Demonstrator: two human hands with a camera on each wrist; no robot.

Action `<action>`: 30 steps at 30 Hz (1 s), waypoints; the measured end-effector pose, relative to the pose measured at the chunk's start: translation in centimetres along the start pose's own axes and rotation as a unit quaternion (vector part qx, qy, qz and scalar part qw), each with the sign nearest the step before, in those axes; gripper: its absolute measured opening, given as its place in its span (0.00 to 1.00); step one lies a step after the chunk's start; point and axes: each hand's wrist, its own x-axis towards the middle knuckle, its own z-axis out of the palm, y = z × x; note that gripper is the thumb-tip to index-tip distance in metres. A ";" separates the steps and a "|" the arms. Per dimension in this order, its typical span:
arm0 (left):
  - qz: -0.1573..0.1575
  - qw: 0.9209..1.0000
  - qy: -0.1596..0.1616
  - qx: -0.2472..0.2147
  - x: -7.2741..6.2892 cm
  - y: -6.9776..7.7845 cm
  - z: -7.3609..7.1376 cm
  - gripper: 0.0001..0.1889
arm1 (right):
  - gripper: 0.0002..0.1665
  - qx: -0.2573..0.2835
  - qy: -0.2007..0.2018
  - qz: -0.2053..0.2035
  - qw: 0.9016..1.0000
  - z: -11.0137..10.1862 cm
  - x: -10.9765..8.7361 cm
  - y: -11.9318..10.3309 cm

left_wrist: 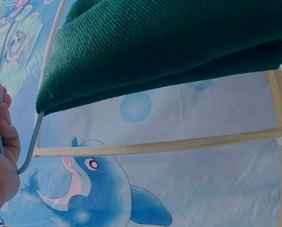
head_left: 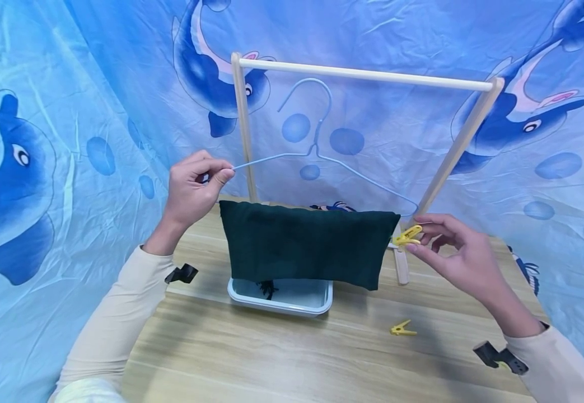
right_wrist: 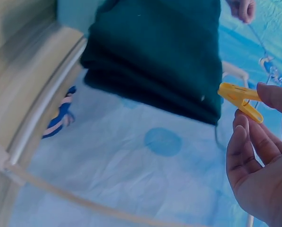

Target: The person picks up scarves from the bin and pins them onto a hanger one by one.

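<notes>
Small curtained-off booth, by the look of it a makeshift recording set; type of building beyond it cannot be told. Creased blue sheeting (head_left: 392,33), printed with dolphins (head_left: 19,196) and bubbles (head_left: 347,141), hangs along left, far and right sides, close round a wood-grain table (head_left: 271,358). Tabletop wooden rack (head_left: 367,74) at far side, pale tub (head_left: 281,307) nearer. Black devices (head_left: 485,354) sit at both sleeve cuffs (head_left: 531,338), consistent with recording.

Holding upright, with the left hand (head_left: 193,184), a pale blue wire hanger (head_left: 317,134) draped with dark green cloth (head_left: 307,243); pinching, with the right hand (head_left: 465,252), a yellow clothespin (head_left: 406,235) at the cloth's right edge.
</notes>
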 end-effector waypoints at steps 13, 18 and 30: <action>-0.005 1.000 -0.001 -0.007 0.2 0.5 0.1 0.03 | 0.25 0.058 -0.060 -0.063 0.994 2.9 4.7 -4.8; -0.003 1.000 0.006 -0.011 0.2 0.5 0.3 0.02 | 0.22 0.075 -0.078 -0.075 0.991 5.2 6.9 -6.7; -0.009 1.000 0.008 -0.009 -0.1 0.2 0.2 0.03 | 0.17 0.097 -0.113 -0.080 0.986 10.5 10.9 -9.6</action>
